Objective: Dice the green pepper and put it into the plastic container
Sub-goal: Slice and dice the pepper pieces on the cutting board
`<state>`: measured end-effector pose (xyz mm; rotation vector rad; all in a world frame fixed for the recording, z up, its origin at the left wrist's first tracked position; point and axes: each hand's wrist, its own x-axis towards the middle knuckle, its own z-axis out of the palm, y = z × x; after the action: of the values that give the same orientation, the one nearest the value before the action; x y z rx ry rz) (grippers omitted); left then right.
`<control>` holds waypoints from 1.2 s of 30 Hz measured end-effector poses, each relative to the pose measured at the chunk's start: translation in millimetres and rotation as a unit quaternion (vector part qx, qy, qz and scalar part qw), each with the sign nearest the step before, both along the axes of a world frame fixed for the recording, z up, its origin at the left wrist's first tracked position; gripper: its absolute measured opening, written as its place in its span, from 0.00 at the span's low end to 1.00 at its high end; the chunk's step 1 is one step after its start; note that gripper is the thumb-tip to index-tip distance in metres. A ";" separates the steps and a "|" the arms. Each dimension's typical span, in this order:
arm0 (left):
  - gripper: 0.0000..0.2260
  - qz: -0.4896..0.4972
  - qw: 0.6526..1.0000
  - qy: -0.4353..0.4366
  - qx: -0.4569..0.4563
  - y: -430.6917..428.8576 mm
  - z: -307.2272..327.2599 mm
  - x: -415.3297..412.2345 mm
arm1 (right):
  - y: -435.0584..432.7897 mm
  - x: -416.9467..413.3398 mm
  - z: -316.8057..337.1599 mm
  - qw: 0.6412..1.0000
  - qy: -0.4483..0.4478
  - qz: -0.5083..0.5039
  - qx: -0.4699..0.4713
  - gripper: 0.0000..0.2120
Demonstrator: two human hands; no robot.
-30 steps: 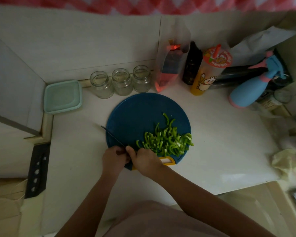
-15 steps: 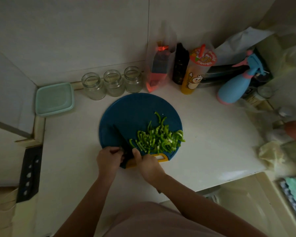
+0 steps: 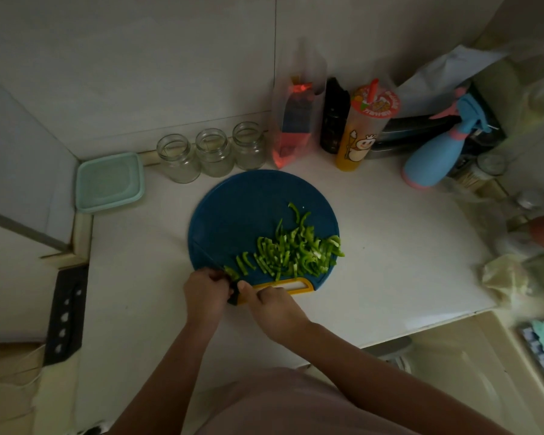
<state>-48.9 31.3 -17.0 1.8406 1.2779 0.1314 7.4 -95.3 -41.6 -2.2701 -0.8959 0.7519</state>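
Right now the left hand (image 3: 205, 291) and right hand (image 3: 272, 306) sit side by side at the near edge of the blue cutting board (image 3: 248, 202). The left fingers (image 3: 215, 274) are curled together over a small piece of green pepper (image 3: 231, 273). The right hand's fingers are clamped on what seems to be a dark knife handle, with the thin blade (image 3: 206, 254) running away and to the left from them; it is dim, so the grip itself is hard to read.

Most of the pepper, a heap of pepper strips (image 3: 296, 252), lies just beyond and to the right of the right hand. Their long axes run mostly away from the person, so dicing them likely calls for cuts across that direction, and the right hand is the nearer one.

The plastic container (image 3: 109, 183) rests on the desk (image 3: 390, 262) well beyond and to the left of the left fingers, lid on, apart from the board.
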 end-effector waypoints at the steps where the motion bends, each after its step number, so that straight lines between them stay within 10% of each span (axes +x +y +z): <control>1: 0.06 -0.004 1.000 0.003 0.003 0.6 -1.2 -0.1 | 0.6 -1.8 10.2 0.997 0.074 -0.006 0.032 0.16; 36: 0.17 -0.085 0.991 -0.014 0.097 2.6 -12.8 -11.8 | 45.1 -1.3 24.0 0.986 0.092 -0.008 -0.140 0.27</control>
<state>-60.7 33.9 -29.8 2.0986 1.1148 0.1945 6.2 -50.2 -17.6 -2.3946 -0.7218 1.1201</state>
